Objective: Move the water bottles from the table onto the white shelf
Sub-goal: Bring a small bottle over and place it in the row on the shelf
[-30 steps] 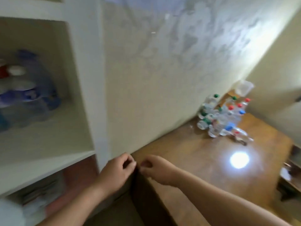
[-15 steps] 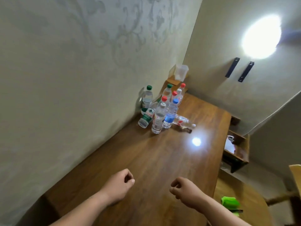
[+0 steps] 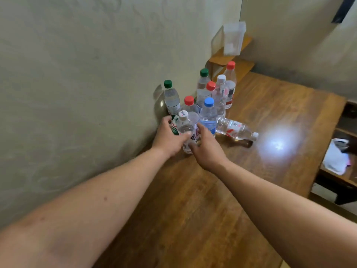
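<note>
Bottle [image 3: 185, 130], white-capped, stands upright on table [image 3: 193, 209] between both hands: left hand [image 3: 168, 138] nearer, at its 9 o'clock, thumb across it, grip unclear; right hand [image 3: 208, 149] at 4 o'clock, fingers spread.

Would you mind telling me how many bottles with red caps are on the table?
3 red-capped bottles: one near the front, behind the white-capped bottle; one mid-cluster; one at the far end. The green-labelled bottle behind the left hand hides its cap.
</note>
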Demonstrator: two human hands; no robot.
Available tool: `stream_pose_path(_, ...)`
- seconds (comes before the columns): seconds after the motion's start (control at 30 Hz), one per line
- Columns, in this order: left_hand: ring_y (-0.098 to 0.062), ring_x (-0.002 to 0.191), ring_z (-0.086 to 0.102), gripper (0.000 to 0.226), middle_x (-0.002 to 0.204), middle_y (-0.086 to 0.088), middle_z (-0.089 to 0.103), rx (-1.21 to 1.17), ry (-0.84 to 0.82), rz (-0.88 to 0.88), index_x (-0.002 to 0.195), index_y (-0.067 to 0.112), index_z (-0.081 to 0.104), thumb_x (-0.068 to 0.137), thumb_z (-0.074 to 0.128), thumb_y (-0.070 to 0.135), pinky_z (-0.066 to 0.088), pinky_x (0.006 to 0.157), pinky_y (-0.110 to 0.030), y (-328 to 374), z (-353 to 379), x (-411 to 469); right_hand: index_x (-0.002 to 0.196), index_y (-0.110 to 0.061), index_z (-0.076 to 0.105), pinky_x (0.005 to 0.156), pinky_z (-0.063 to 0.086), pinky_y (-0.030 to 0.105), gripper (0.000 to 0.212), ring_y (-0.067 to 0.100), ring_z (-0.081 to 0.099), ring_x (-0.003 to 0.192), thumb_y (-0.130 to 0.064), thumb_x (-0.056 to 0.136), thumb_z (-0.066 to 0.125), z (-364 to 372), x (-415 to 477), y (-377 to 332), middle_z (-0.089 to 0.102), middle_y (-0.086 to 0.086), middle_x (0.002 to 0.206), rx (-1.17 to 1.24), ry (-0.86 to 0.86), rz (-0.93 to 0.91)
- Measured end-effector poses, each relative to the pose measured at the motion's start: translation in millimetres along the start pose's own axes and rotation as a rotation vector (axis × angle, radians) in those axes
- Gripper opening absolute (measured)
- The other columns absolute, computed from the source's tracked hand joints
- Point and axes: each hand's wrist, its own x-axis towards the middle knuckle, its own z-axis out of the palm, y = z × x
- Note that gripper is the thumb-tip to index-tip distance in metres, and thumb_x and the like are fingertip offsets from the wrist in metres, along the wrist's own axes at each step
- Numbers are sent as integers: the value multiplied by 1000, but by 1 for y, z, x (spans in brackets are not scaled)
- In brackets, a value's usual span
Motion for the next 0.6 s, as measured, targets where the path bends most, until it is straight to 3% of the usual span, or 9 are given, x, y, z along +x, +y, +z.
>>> stream_pose_path(0.07,-14,117,61,97,129,7,53,19,-32,12,160,21,32,83,89,35,47,108,-30,3,4,13,167,-29,28,120,46,47,78,17,49,149,-24,100,68,0,14,-1,46,-5,166,-4,-24,-8)
stream_pose_path(0.17,-14,116,67,91,132,7,64,22,-66,43,156,25,38,82,90,33,50,111,-33,0,14,21,164,-30,33,117,49,48,74,16,54,144,-22,98,66,5,21,7,52,-6,160,33,-29,-23)
stream_pose_path(0.33,-16,96,73,56,108,5,73,111,22,90,115,32,66,66,87,48,61,89,-39,-13,20,3,155,-37,42,105,57,47,65,13,67,122,-23,96,66,10,-2,21,59,-11,148,115,-18,-10)
stream_pose_path(0.5,-13,104,69,56,117,8,68,92,39,122,115,33,65,68,90,49,58,94,-36,-27,1,-59,156,-34,44,115,49,39,77,8,52,138,-34,88,80,15,-42,19,51,-17,147,29,-93,-74)
stream_pose_path(0.6,-8,101,72,56,112,12,73,50,-31,156,113,33,67,66,89,57,60,94,-38,-32,-28,-90,151,-42,47,112,52,43,81,8,53,134,-40,81,87,20,-62,7,55,-17,146,-51,-177,-131)
